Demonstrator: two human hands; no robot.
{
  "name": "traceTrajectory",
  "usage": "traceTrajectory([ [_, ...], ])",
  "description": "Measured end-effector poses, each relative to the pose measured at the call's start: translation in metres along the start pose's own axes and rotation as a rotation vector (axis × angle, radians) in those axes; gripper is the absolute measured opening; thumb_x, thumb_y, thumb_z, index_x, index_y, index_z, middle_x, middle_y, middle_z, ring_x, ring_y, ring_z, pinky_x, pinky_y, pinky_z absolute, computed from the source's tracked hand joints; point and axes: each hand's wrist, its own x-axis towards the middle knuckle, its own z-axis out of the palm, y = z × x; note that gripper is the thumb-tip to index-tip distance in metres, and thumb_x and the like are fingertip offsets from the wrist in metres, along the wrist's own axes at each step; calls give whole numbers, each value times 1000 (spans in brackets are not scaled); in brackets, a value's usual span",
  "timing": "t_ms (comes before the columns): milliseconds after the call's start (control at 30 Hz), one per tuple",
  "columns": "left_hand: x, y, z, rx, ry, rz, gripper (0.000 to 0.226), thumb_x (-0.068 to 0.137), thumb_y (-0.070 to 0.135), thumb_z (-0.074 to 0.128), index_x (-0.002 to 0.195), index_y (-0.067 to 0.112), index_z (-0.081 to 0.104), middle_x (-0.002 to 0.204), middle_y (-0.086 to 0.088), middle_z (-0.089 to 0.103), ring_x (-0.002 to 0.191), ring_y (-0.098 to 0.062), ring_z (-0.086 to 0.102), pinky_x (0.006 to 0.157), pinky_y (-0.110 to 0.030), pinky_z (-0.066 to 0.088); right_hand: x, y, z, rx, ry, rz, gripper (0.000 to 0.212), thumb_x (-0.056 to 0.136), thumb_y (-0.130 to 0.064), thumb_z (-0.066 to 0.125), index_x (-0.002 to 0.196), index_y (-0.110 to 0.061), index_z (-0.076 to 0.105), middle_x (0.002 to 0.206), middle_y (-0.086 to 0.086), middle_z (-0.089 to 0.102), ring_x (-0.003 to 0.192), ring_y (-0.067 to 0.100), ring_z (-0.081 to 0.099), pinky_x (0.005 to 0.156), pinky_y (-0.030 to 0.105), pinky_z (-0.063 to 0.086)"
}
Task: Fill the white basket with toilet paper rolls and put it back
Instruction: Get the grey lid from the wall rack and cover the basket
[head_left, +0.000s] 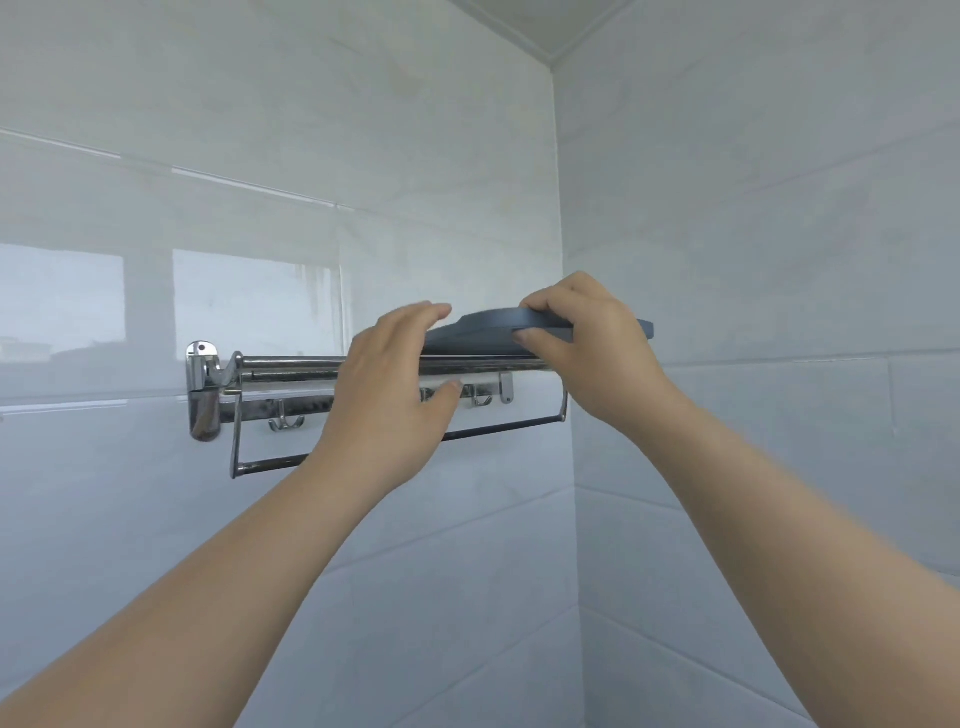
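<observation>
The white basket and the toilet paper rolls named in the task are nowhere in view; what the hands meet instead is a flat dark grey plastic lid or tray (488, 332) lying on top of the chrome wall-mounted towel rack (291, 364), in the corner of the pale tiled walls (311, 156). Its long axis runs left to right along the rack's bars, parallel to the back wall, with its right end reaching toward the corner.

The right hand (587, 343) is closed on the grey piece near its right end, fingers curled over the top and the thumb pressed against the front edge. The left hand (395, 389) is open, fingers extended to the left end of the piece and thumb below by the rail, holding nothing firmly that can be seen.

Judged from this, the piece sits level with both hands and between them. Any lift or slide would run toward the person, away from the wall, clearing the front rail.
</observation>
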Motion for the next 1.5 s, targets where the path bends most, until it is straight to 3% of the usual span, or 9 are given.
traceTrajectory([
  [100,8,14,-7,-32,64,22,62,101,24,71,159,29,49,162,9,52,150,-19,38,125,-41,34,1,-21,-22,2,43,-54,10,97,-26,70,108,-26,71,100,-19,51,91,-10,52,75,5,34],
  [200,10,22,-15,-56,77,11,45,101,30,68,145,30,58,139,10,67,132,-26,55,110,-50,48,-2,-35,-35,8,51,-52,11,99,-32,67,109,-29,71,103,-15,56,96,-6,53,76,4,36],
  [367,-7,20,-25,-51,33,-56,14,101,47,65,111,38,63,95,20,70,90,-1,64,70,-34,50,-23,-41,-31,73,-43,-3,6,100,-40,64,104,-38,69,101,-14,61,89,-4,55,73,10,37],
  [467,-25,11,-30,29,-32,-100,20,101,54,61,99,35,64,81,14,71,80,-2,64,62,-32,45,-42,-41,-11,137,-129,12,7,100,-42,63,104,-40,69,100,-14,61,96,3,59,81,25,43],
  [667,-74,-19,-36,143,-131,-179,27,105,52,52,84,35,51,73,8,65,75,-15,62,61,-35,42,-73,-47,40,249,-229,51,8,100,-43,63,100,-49,68,98,-18,64,101,1,57,83,25,43],
  [900,-129,-54,-61,115,-95,-382,29,107,50,53,91,26,57,79,2,68,76,-18,65,65,-39,48,-103,-76,95,313,-261,77,26,101,-40,63,125,-44,71,105,-17,65,99,-2,57,84,20,41],
  [1033,-160,-63,-89,102,-59,-465,30,107,49,53,90,25,58,77,-3,66,73,-21,62,62,-38,44,-123,-102,118,300,-269,91,31,103,-41,61,133,-44,69,112,-22,70,108,14,48,96,28,41],
  [1300,-225,-84,-181,106,2,-623,43,104,51,51,94,10,58,89,-18,64,70,-20,51,62,-37,39,-159,-173,162,407,-330,167,31,103,-38,61,132,-39,72,114,-22,70,113,18,52,102,37,46],
  [1500,-296,-103,-286,97,46,-741,40,107,51,51,102,13,64,98,-12,71,93,-31,66,73,-44,51,-208,-263,197,514,-352,251,31,102,-41,60,132,-42,70,117,-33,66,124,9,56,105,35,47],
])
